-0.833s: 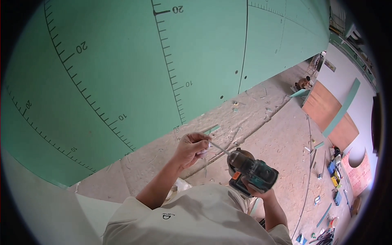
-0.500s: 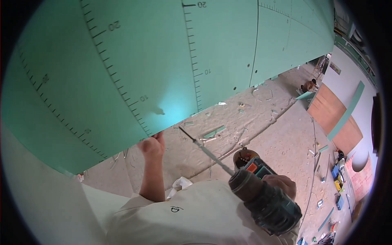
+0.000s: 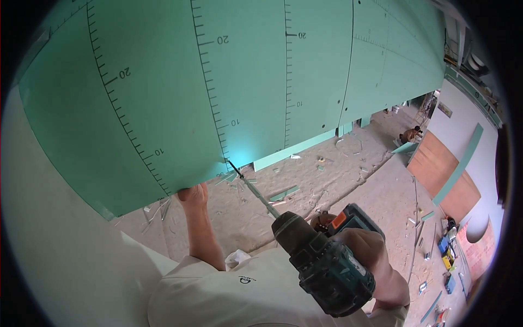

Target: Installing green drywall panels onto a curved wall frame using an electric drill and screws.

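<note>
A big green plasterboard sheet (image 3: 163,109), marked with dark ruled scales, spreads across the upper part of the head view. My left hand (image 3: 192,192) grips its lower edge, the fingers partly hidden there. My right hand (image 3: 362,245) is closed round the handle of a dark teal cordless drill (image 3: 332,278). From the drill's chuck a long bit (image 3: 256,191) reaches up and left. Its dark tip meets the sheet close to the edge, at the end of a ruled line, inside a bright patch of light. Whether a screw sits on the tip is too small to tell.
Board offcuts (image 3: 284,193) and scraps litter the dusty floor (image 3: 348,191). Beyond the drill stands a round bucket (image 3: 322,220). A person (image 3: 411,133) crouches far right. Tools (image 3: 449,245) lie at right, near a leaning wooden panel (image 3: 444,163) and a green strip (image 3: 463,163).
My right hand has brought the drill up and left, so its tip now meets the sheet. My left hand remains at the edge. The sheet appears shifted as the view moved.
</note>
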### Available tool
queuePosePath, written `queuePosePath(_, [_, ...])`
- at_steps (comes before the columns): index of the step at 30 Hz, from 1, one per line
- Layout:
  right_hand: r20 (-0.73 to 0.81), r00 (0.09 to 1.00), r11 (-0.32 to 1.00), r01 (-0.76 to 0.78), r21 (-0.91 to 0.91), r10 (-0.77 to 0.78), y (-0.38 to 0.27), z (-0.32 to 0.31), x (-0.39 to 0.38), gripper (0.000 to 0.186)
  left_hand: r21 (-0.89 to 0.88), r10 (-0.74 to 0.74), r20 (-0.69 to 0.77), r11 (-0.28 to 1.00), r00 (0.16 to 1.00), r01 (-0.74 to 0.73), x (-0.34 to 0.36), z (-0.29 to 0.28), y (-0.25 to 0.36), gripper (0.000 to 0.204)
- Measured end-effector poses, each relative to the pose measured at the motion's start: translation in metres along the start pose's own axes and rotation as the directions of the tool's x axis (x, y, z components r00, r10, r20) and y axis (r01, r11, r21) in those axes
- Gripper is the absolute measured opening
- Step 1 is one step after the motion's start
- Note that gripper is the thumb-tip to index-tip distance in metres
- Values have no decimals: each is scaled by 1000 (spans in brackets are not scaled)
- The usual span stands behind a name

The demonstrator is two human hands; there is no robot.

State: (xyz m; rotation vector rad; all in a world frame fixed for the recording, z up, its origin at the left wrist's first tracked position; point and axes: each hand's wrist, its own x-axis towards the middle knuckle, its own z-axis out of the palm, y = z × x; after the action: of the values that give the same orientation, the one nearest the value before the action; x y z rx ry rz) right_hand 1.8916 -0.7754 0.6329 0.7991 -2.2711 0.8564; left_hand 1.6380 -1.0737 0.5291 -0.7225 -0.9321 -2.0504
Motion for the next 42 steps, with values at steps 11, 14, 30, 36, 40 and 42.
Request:
queuePosePath(11, [93,995,967,55,-247,-33,-30,-3,21,20,-125,25,-4,992,1000,-26,-4,22,18,73])
queuePosePath(14, [107,993,960,79,-268,-51,-32,-4,24,19,-73,-2,-118,997,993,-7,-8,25,18,77])
queuePosePath(30, [154,986,909,117,-401,-59,-36,-7,38,18,-22,1,-105,1000,994,-4,-8,36,23,65])
queuePosePath(36, [161,986,917,100,-386,-40,-40,-14,46,19,-26,-36,-21,999,999,35,-6,24,22,67])
queuePosePath(40, [161,986,902,96,-421,-30,-42,-16,49,20,-22,-37,21,999,999,38,-7,22,22,70])
queuePosePath(42, [164,985,883,124,-452,-54,-41,-17,49,19,-20,-31,10,999,999,31,-7,24,22,69])
